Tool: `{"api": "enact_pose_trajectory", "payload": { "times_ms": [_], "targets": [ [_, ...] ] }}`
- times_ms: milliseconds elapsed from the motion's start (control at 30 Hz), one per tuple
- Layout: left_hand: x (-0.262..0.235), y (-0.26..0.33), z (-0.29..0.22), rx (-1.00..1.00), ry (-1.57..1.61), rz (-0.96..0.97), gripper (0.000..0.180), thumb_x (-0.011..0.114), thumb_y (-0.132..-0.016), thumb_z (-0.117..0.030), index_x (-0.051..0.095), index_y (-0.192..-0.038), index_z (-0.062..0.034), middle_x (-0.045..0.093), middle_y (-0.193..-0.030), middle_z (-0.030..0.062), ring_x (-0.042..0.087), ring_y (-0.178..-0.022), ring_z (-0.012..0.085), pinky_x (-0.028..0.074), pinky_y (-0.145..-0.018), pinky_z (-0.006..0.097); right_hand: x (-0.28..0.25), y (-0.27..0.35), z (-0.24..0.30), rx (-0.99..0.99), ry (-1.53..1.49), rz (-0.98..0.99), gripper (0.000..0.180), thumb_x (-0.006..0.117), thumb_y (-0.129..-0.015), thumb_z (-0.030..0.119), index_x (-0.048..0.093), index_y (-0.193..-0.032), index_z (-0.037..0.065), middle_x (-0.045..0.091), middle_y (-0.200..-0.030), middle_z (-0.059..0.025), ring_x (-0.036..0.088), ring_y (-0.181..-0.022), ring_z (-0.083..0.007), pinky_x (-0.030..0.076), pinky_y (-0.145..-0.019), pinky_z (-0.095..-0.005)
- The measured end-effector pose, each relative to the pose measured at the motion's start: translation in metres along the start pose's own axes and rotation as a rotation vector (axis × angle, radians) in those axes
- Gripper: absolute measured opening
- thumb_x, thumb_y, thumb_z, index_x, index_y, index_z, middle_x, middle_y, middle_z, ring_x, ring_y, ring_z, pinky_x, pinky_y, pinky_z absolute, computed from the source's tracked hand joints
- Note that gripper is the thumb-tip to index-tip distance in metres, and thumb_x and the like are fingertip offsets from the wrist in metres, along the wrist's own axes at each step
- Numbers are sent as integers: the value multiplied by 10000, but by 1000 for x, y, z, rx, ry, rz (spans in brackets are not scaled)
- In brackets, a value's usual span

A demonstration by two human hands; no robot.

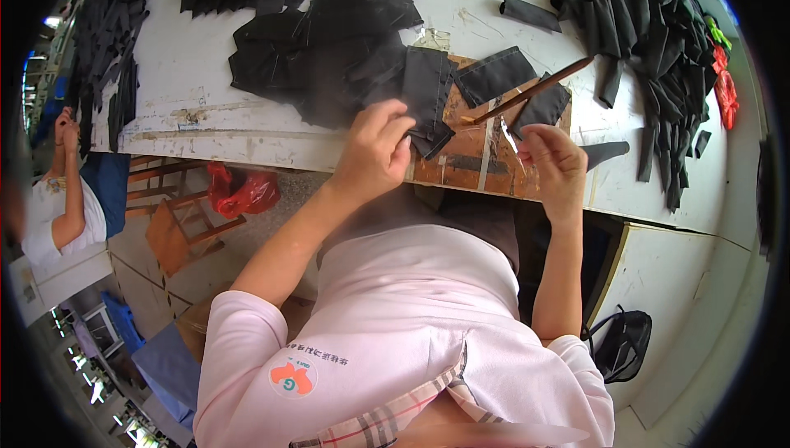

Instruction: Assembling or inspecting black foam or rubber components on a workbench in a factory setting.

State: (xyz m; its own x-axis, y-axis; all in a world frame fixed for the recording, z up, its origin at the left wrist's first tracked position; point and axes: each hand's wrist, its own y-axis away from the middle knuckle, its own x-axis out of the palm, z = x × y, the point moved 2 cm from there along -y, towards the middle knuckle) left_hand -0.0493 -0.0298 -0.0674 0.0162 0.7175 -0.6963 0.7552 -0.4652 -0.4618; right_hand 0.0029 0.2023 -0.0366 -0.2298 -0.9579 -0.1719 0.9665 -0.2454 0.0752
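Head view: red bag (pixel 241 190), contents hidden; left fingers (pixel 385 111) near fabric (pixel 426 78).

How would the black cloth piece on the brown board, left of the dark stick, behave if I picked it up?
The black cloth piece is probably light, since it looks thin and small. It would likely bend rather than stay rigid, being fabric. Rolling seems unlikely, as it lies flat on the brown board.
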Motion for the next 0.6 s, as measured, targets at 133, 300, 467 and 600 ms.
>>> {"api": "enact_pose_trajectory", "payload": {
  "times_ms": [133,300,467,600],
  "targets": [
    [12,-23,-1,-388,-88,-143,363,640,-721,-146,503,-1016,16,533,-937,168,551,-750,295,463,-644,350,10,13,-8,-167,359,-158,96,543,-830,65,588,-842,-19,579,-650,-63,552,-593,-131,427,-545,-246],
    [20,-37,-1,-489,-303,-63,368,659,-714,-190,505,-984,7,545,-873,162,560,-718,306,470,-627,365,-11,-2,-7,-45,749,-405,285,561,-822,261,577,-839,-23,594,-768,-143,577,-692,-290,440,-612,-352],
    [6,-25,-20,-302,-60,-190,251,629,-723,-72,531,-944,-5,527,-782,106,530,-555,204,451,-527,310,-30,-42,-25,214,1070,-513,596,609,-723,488,543,-958,-56,542,-983,-172,525,-922,-333,425,-792,-392],
    [11,0,-41,-328,206,-30,171,599,-716,-21,546,-879,-14,545,-767,121,552,-653,271,452,-564,348,-35,-54,-48,105,965,-614,422,652,-716,385,604,-882,0,551,-897,-136,542,-864,-308,443,-738,-383]
  ]
}}
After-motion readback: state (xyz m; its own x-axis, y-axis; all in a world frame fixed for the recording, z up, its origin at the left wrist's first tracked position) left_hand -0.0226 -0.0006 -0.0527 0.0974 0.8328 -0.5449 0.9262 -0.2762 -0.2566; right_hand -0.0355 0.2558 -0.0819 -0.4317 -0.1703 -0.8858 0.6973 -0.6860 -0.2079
